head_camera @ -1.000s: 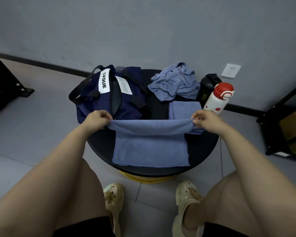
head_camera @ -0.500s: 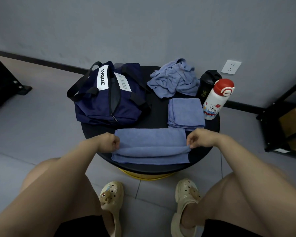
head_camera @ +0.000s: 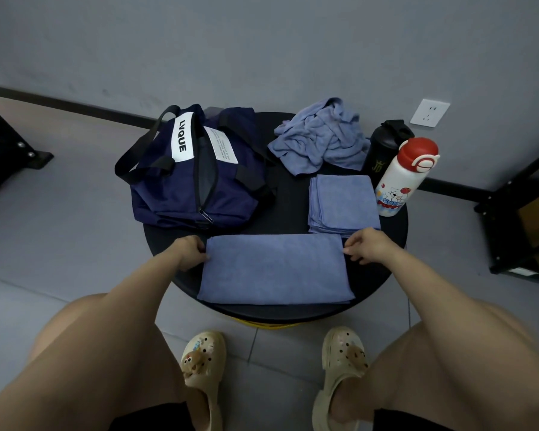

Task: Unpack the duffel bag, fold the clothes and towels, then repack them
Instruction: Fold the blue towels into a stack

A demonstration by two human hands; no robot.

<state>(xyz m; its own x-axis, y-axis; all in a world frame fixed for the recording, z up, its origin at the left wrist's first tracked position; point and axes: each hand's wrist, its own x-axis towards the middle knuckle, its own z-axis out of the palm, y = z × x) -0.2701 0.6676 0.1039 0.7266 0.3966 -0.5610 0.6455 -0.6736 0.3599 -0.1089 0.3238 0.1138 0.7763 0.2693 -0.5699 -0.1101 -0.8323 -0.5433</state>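
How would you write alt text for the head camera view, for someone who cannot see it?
A seated person's left hand and right hand hold the far corners of a blue towel folded flat on a round black table. Behind it sit a navy duffel bag, a folded towel stack, a crumpled blue cloth, a black bottle and a red-capped white bottle.

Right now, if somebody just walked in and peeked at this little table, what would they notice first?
Probably the blue towel lying flat at the near edge of the round black table, with the left hand and right hand at its two far corners. Next, the navy duffel bag at the back left, unzipped, and the white bottle with a red cap standing at the right edge.
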